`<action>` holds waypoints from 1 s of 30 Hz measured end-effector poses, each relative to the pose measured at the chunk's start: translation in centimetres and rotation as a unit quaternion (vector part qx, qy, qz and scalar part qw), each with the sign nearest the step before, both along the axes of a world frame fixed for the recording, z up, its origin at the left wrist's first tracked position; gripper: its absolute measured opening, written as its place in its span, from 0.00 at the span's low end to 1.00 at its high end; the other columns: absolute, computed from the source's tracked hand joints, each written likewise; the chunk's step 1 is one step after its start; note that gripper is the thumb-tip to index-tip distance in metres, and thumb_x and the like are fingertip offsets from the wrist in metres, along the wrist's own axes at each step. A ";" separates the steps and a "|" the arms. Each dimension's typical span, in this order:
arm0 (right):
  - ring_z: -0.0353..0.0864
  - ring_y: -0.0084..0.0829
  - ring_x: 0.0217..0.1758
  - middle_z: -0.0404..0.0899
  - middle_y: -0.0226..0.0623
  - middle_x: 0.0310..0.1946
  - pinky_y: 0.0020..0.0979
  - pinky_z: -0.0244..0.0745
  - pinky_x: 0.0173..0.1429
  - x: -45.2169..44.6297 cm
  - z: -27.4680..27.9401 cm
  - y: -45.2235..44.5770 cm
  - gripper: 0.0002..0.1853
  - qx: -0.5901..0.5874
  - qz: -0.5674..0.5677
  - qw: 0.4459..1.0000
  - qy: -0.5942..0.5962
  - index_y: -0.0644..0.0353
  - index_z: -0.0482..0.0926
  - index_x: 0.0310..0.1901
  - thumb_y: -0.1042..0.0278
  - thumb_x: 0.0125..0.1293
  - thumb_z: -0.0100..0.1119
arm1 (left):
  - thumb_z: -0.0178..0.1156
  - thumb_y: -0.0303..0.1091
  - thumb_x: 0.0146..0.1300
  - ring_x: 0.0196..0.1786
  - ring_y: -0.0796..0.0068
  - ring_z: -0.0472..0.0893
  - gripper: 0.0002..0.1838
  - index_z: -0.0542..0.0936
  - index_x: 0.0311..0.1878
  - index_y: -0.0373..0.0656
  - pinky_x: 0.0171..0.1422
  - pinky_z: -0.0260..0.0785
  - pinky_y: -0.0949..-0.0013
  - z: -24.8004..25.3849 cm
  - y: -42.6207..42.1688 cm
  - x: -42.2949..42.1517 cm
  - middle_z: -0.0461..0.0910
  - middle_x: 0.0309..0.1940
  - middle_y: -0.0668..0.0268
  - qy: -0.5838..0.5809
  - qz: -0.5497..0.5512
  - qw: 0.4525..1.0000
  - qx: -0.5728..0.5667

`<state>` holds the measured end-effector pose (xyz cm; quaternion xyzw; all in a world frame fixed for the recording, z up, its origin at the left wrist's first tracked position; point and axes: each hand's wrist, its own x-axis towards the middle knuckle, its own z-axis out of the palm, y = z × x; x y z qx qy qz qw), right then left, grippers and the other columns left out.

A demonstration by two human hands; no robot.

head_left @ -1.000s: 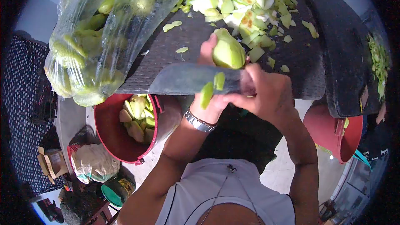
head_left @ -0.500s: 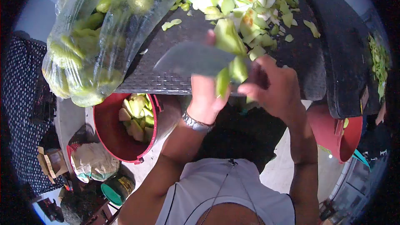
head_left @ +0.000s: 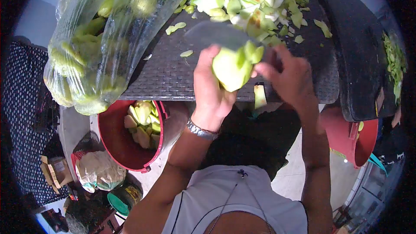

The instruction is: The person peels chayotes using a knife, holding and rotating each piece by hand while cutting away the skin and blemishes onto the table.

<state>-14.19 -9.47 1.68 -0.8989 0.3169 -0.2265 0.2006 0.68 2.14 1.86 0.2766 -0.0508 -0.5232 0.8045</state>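
Observation:
My left hand (head_left: 209, 89) is closed round a partly peeled, pale green chayote (head_left: 229, 73) above the front edge of the dark woven table. In my right hand (head_left: 291, 76) is a knife (head_left: 223, 35) with a broad blade, blurred by motion, pointing left just beyond the chayote. The knife's handle is mostly covered by my fingers. Strips of green peel (head_left: 252, 53) stand between the blade and the chayote. A heap of peelings and cut bits (head_left: 255, 6) lies on the table beyond my hands. One narrow cut piece (head_left: 260, 96) rests at the table's front edge.
A clear plastic bag (head_left: 93, 56) full of whole chayotes bulges over the table's left side. Below it, a red bucket (head_left: 161, 147) holds peeled pieces. Another red bucket (head_left: 346, 136) stands at right, under a dark chair-like surface (head_left: 362, 60). A stuffed sack (head_left: 99, 170) sits at lower left.
The chayote has turned in my left hand, and its pale peeled face now shows. The knife has swung up and away from me. A cut piece now shows at the table's front edge.

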 end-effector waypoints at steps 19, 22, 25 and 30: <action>0.88 0.48 0.29 0.84 0.40 0.24 0.45 0.83 0.35 0.1 1.2 1.2 0.29 0.054 0.072 0.996 -0.020 0.57 0.77 0.41 0.35 0.63 0.70 | 0.51 0.44 0.78 0.56 0.60 0.85 0.22 0.75 0.63 0.38 0.62 0.80 0.56 -1.7 -0.6 0.3 0.83 0.57 0.56 -0.066 0.031 0.995 0.069; 0.89 0.48 0.28 0.85 0.40 0.24 0.45 0.83 0.35 0.3 0.5 0.8 0.28 0.057 0.089 0.993 -0.044 0.57 0.76 0.39 0.37 0.63 0.70 | 0.50 0.47 0.77 0.54 0.56 0.86 0.24 0.76 0.63 0.37 0.60 0.81 0.52 -2.7 -0.7 -0.1 0.84 0.55 0.55 -0.067 0.070 0.994 0.042; 0.89 0.50 0.31 0.86 0.43 0.28 0.48 0.83 0.39 0.5 0.6 -0.9 0.28 0.077 0.045 0.996 -0.021 0.59 0.79 0.41 0.37 0.65 0.68 | 0.51 0.50 0.77 0.51 0.54 0.87 0.26 0.77 0.63 0.35 0.55 0.82 0.49 -2.8 -0.4 0.6 0.85 0.53 0.54 -0.042 0.001 0.999 0.031; 0.88 0.56 0.41 0.85 0.54 0.32 0.50 0.80 0.44 -0.6 0.6 -4.3 0.28 0.102 -0.100 0.989 -0.023 0.62 0.83 0.45 0.39 0.73 0.59 | 0.51 0.51 0.78 0.50 0.57 0.87 0.28 0.77 0.63 0.34 0.56 0.82 0.49 0.0 0.4 0.7 0.85 0.52 0.52 -0.010 -0.024 1.000 0.010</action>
